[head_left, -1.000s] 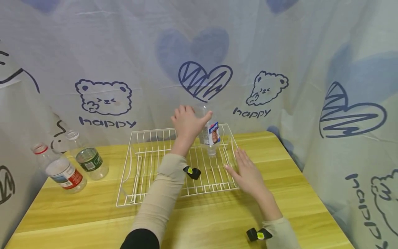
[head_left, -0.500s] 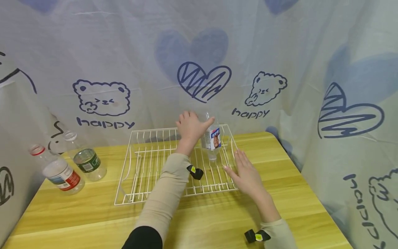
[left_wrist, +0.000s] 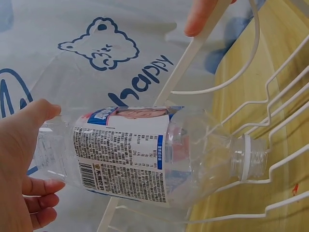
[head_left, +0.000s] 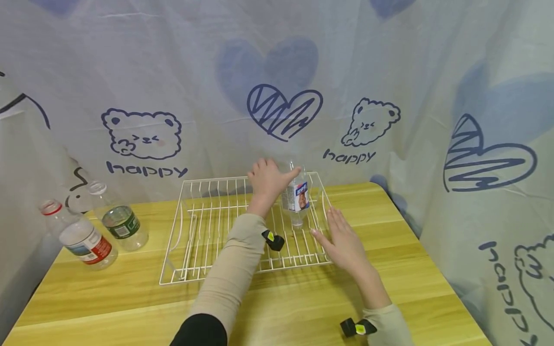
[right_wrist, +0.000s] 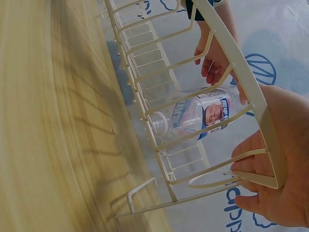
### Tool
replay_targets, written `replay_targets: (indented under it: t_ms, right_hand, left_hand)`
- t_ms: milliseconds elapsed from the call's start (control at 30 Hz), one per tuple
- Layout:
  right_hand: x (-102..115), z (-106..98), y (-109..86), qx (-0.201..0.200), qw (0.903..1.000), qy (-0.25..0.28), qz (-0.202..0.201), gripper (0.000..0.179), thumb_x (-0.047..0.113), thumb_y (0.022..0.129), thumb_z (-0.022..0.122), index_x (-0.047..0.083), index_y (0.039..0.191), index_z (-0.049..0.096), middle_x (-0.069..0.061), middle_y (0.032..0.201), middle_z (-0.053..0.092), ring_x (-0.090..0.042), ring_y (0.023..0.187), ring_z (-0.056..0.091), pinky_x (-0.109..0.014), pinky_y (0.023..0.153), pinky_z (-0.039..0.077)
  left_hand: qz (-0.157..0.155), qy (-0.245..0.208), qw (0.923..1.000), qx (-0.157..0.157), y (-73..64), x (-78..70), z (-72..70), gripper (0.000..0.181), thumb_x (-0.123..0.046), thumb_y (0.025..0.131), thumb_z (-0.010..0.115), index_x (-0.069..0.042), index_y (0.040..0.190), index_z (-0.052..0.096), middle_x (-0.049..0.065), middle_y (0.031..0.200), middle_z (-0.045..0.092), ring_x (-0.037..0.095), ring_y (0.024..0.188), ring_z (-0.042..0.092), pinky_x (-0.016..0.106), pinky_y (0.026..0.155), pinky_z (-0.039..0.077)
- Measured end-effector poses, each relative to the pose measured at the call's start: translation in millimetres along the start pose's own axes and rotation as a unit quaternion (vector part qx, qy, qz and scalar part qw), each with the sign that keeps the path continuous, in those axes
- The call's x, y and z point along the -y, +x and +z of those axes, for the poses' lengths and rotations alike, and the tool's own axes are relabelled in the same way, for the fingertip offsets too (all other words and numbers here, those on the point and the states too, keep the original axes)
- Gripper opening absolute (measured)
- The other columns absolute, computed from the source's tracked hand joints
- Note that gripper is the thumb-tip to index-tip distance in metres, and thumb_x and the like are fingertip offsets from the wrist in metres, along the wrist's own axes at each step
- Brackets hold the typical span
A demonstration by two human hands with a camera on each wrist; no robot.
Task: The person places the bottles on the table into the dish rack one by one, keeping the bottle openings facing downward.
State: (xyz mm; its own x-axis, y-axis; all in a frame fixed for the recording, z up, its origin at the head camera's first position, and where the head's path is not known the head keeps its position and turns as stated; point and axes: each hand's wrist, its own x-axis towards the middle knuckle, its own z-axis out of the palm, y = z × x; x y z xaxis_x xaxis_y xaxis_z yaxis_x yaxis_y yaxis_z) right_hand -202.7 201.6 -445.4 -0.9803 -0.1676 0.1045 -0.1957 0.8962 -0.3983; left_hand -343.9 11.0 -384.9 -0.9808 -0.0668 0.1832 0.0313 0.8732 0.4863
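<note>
My left hand [head_left: 268, 181] grips a clear plastic bottle [head_left: 297, 196] near its base. The bottle is upside down, its blue, white and red label facing outward and its uncapped neck pointing down among the wires of a white wire dish rack [head_left: 229, 208]. In the left wrist view, thumb and fingers curl round the base of the bottle [left_wrist: 198, 154], and the neck overlaps the rack's wires. My right hand [head_left: 346, 242] holds the rack's right side rim, which also crosses in front of that hand [right_wrist: 285, 145] in the right wrist view.
Two uncapped clear bottles stand left of the rack: one with a red and white label [head_left: 88, 242], one with a green label [head_left: 122, 223]. The rack sits on a wooden table [head_left: 298, 307]. A printed curtain [head_left: 207, 96] hangs right behind the table.
My left hand has moved down and slightly right, lowering the upside-down bottle deeper over the rack. The right hand has stayed at the rack's right side.
</note>
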Motion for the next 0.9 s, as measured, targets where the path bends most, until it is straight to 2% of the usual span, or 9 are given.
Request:
replay_targets:
  t_ms: [133,567,900]
  right_hand:
    - [-1,2,0.0,-0.002,1.0000,-0.001,0.000,0.084,0.060,0.099,0.033,-0.001,0.153,0.015,-0.018,0.162,0.010,-0.036,0.151,0.011,-0.048,0.122,0.014]
    - [0,0,-0.5,-0.005,1.0000,0.003,-0.005,0.083,0.058,0.099,0.036,-0.003,0.152,0.016,-0.019,0.162,0.011,-0.037,0.151,0.011,-0.049,0.121,0.014]
    - [0,1,0.5,0.003,1.0000,0.007,-0.001,0.085,0.061,0.098,0.034,-0.001,0.153,0.015,-0.017,0.163,0.009,-0.035,0.151,0.009,-0.048,0.122,0.013]
  left_hand:
    - [-0.006,0.000,0.9999,0.009,-0.5,0.4,1.4,0.091,-0.084,0.077,0.046,-0.004,0.122,0.055,0.015,0.124,0.052,0.032,0.114,0.047,0.051,0.100,0.038]
    - [-0.023,-0.019,0.9994,0.019,0.2,0.7,5.0,0.081,-0.084,0.077,0.047,-0.009,0.106,0.056,0.011,0.115,0.051,0.029,0.105,0.045,0.046,0.093,0.039]
    - [-0.038,-0.025,0.9986,0.027,4.9,5.1,11.4,0.092,-0.086,0.077,0.043,-0.006,0.120,0.056,0.014,0.125,0.053,0.031,0.114,0.047,0.048,0.099,0.041]
